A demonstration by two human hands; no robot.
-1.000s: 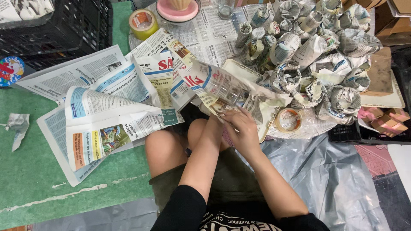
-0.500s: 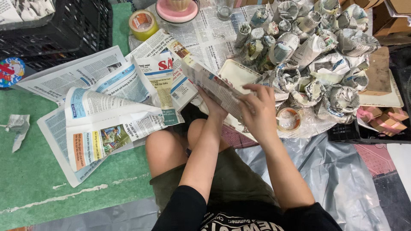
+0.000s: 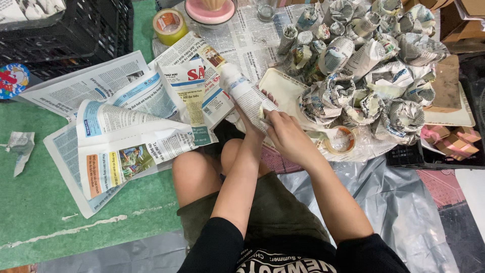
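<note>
Both my hands hold a long item rolled in newspaper (image 3: 237, 86), tilted up to the left above my knees. My left hand (image 3: 251, 123) grips the roll's lower part from underneath and is mostly hidden behind it. My right hand (image 3: 285, 134) closes over the roll's lower end, fingers pressed on the paper. Loose newspaper sheets (image 3: 121, 131) lie spread on the green floor to my left. A roll of clear tape (image 3: 341, 140) lies just right of my right hand.
A pile of several newspaper-wrapped bundles (image 3: 364, 71) fills the upper right. A yellow tape roll (image 3: 169, 25) and a pink round base (image 3: 209, 10) sit at the top. A black crate (image 3: 70, 30) stands upper left; small boxes (image 3: 454, 141) lie at right. A crumpled scrap (image 3: 20, 146) lies far left.
The loose, wide sheet around the item has been rolled tight into a narrow tube. My right hand slid down from the middle of the wrap to its lower end.
</note>
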